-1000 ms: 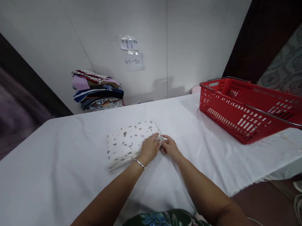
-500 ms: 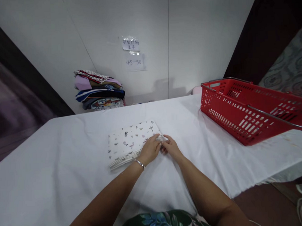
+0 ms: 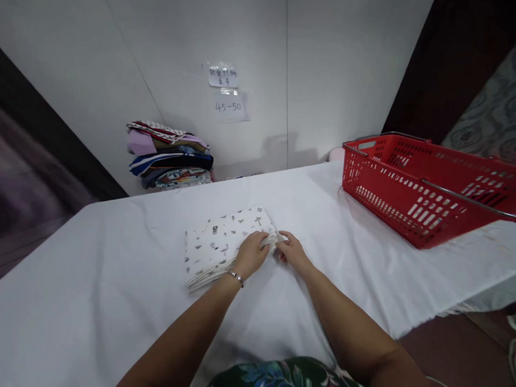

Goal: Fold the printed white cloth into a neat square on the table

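Observation:
A white cloth with small printed motifs (image 3: pixel 219 238) lies folded in several layers on the white-covered table (image 3: pixel 139 313). My left hand (image 3: pixel 252 253), with a bracelet at the wrist, is closed on the cloth's near right part, fingers curled over its layers. At the right corner of the same cloth, my right hand (image 3: pixel 291 250) pinches the edge between thumb and fingers. The undersides of both hands' fingers are partly hidden.
A red plastic basket (image 3: pixel 386 193) with metal handles stands on the right of the table. Behind the far edge, a stack of folded clothes (image 3: pixel 171 154) rests by the wall. Two paper signs (image 3: pixel 231 107) are taped above.
My left hand has shifted slightly left and down along the cloth, away from my right hand. The layers at the right corner show more now. My right hand has barely moved.

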A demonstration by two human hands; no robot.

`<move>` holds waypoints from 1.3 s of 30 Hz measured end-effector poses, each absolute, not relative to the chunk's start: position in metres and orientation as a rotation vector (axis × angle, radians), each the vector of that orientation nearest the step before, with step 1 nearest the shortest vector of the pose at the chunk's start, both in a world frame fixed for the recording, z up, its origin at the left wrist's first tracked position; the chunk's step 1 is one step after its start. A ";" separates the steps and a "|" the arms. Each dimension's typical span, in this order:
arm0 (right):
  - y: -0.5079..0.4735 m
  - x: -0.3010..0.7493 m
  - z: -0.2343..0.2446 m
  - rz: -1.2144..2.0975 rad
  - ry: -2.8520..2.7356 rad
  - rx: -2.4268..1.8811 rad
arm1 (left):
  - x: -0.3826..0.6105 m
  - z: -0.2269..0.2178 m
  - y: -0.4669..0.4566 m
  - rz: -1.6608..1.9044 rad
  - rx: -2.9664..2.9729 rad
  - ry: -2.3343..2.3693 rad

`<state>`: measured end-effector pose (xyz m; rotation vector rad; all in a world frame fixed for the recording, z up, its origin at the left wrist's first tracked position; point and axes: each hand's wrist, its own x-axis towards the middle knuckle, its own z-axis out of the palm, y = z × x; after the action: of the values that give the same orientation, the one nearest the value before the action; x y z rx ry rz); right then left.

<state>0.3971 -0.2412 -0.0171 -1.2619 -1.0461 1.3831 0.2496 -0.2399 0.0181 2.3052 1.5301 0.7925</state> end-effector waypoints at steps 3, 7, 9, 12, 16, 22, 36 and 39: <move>-0.241 0.396 -0.018 1.384 -1.025 -1.243 | 0.248 0.021 -0.240 0.726 2.323 1.442; -0.241 0.396 -0.019 1.390 -1.030 -1.235 | 0.247 0.023 -0.238 0.720 2.176 1.450; -0.241 0.397 -0.020 1.394 -1.032 -1.224 | 0.248 0.024 -0.238 0.718 2.133 1.458; -0.240 0.397 -0.022 1.402 -1.028 -1.215 | 0.250 0.027 -0.238 0.709 2.165 1.467; -0.240 0.397 -0.025 1.406 -1.043 -1.205 | 0.257 0.033 -0.238 0.659 2.197 1.541; -0.241 0.396 -0.024 1.388 -1.050 -1.207 | 0.261 0.033 -0.228 0.638 2.096 1.588; -0.243 0.396 -0.019 1.442 -1.019 -1.208 | 0.257 0.019 -0.232 0.783 2.145 1.594; -0.243 0.395 -0.020 1.415 -1.061 -1.206 | 0.257 0.016 -0.232 0.784 2.131 1.605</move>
<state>0.3954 -0.2429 -0.0202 -1.2061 -1.0606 1.4150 0.2575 -0.2321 0.0163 2.1309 1.6053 0.7842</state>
